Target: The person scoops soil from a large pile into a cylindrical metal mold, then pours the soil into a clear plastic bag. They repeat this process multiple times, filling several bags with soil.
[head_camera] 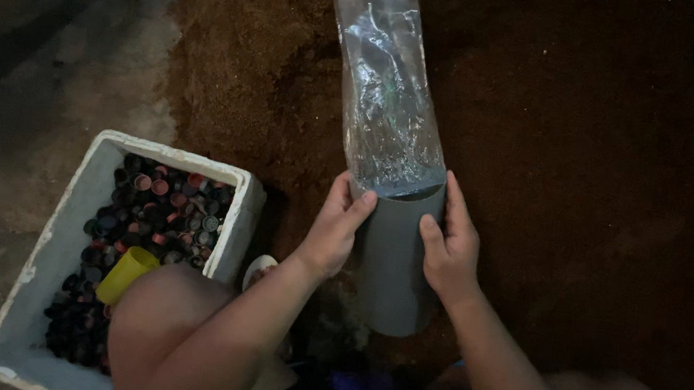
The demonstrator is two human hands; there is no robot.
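Both hands, left (334, 228) and right (448, 246), grip a smooth grey pipe (393, 261) sleeved in crinkled clear plastic (385, 86).

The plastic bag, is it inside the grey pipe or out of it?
Partly in: the bag enters the pipe mouth, the rest sticking out.

1 head-worn camera looks steeply down from above the grey pipe (392, 261), at close range. The pipe sits at frame centre; the white foam box (50, 274) lies left of it, brown soil (594, 162) beyond and right of it.
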